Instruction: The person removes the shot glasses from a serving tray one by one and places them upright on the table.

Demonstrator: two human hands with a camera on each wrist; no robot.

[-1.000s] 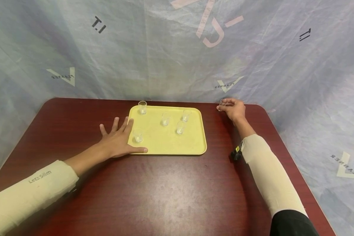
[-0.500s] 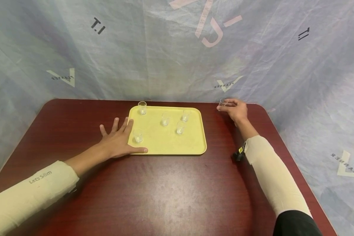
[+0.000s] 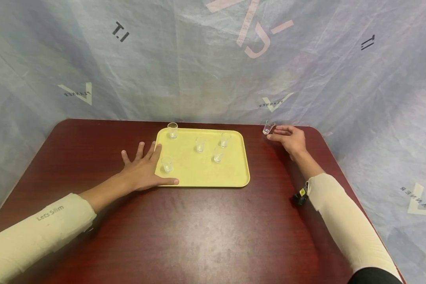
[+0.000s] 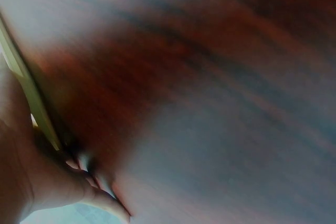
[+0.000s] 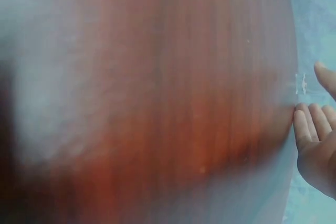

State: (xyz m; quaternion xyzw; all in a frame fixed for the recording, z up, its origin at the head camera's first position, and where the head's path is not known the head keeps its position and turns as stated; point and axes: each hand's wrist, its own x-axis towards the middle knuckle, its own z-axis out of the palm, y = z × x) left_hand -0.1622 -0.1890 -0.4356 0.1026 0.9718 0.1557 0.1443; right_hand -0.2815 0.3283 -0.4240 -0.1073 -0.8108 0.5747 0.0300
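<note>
Head view alone shows the tray (image 3: 202,179) w/ five small glasses, left hand (image 3: 143,169) flat, fingers spread, on its left edge, right hand (image 3: 290,138) relaxed, holding nothing, just beside the lone glass (image 3: 268,127) at the table's (image 3: 198,232) far right (wrist views blurry).

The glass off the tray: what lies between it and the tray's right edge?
Head view: only bare table lies between the glass and the tray; the right hand is on the glass's other side.
</note>
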